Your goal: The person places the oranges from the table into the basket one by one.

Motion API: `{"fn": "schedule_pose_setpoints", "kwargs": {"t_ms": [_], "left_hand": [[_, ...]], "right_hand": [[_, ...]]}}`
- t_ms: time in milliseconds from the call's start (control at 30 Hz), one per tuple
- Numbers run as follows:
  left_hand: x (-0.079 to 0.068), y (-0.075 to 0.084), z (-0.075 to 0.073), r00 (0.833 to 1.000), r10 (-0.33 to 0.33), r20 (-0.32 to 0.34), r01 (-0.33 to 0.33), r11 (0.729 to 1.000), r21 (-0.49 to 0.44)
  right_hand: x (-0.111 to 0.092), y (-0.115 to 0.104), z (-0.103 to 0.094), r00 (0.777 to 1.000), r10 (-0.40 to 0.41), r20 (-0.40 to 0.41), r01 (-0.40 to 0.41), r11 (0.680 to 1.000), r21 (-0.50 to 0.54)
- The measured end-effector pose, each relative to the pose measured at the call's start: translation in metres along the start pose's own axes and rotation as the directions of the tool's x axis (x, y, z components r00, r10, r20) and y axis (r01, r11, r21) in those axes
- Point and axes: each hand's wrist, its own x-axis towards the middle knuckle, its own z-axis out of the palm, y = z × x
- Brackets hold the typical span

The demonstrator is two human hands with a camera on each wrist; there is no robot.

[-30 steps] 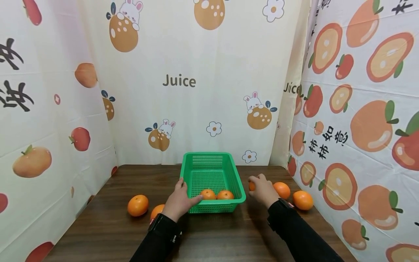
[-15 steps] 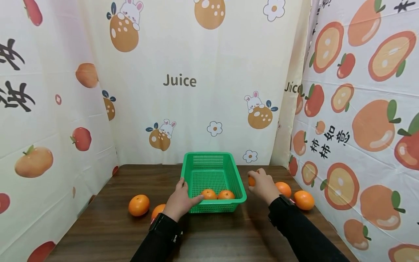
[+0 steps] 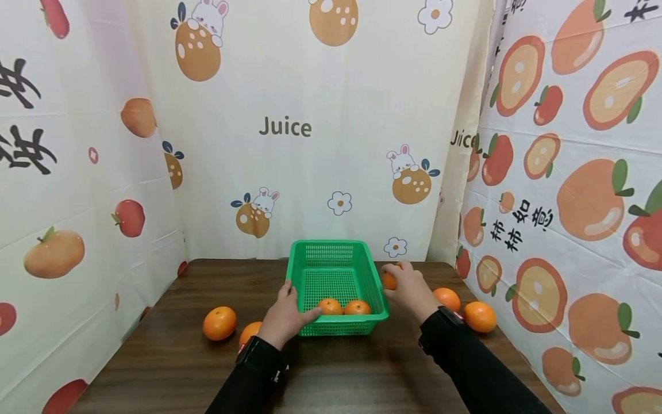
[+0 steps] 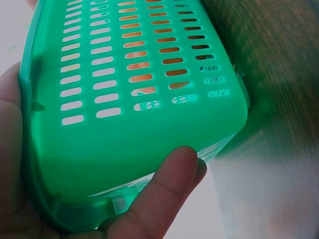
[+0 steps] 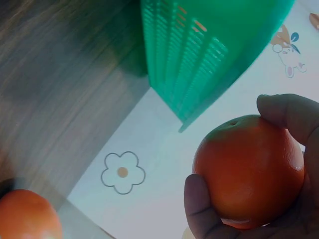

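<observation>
A green plastic basket [image 3: 372, 287] stands on the wooden table, with two oranges, one [image 3: 329, 306] beside the other [image 3: 357, 307], at its near end. My left hand [image 3: 281, 322] grips the basket's near-left corner; in the left wrist view the thumb lies at the rim and the fingers [image 4: 172, 184] press the perforated outer wall [image 4: 124, 144]. Just right of the basket, my right hand [image 3: 414, 293] holds an orange [image 5: 249, 169] between thumb and curled fingers. That orange is raised off the table, apart from the basket, and partly covered by the hand in the head view.
Two more oranges lie on the right, one [image 3: 447, 299] behind my right wrist and another [image 3: 480, 317] farther right. On the left are an orange [image 3: 219, 324] and one [image 3: 250, 332] partly hidden by my left hand. Fruit-printed cloths [image 3: 341, 155] surround the table [image 3: 351, 368].
My right hand has lifted the orange off the table and carried it leftward, closer to the basket's right rim. The left hand and the basket have stayed put.
</observation>
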Motion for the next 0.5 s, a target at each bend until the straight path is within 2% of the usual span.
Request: {"fn": "schedule_pose_setpoints", "kwargs": {"t_ms": [200, 500], "left_hand": [[0.000, -0.001, 0.001, 1.000, 0.007, -0.008, -0.007, 1.000, -0.004], [-0.002, -0.001, 0.001, 1.000, 0.016, -0.016, -0.017, 1.000, -0.022]], "right_hand": [[0.002, -0.009, -0.004, 1.000, -0.016, 0.017, 0.016, 1.000, 0.001], [0.011, -0.027, -0.009, 0.993, -0.021, 0.118, 0.013, 0.998, 0.068]]}}
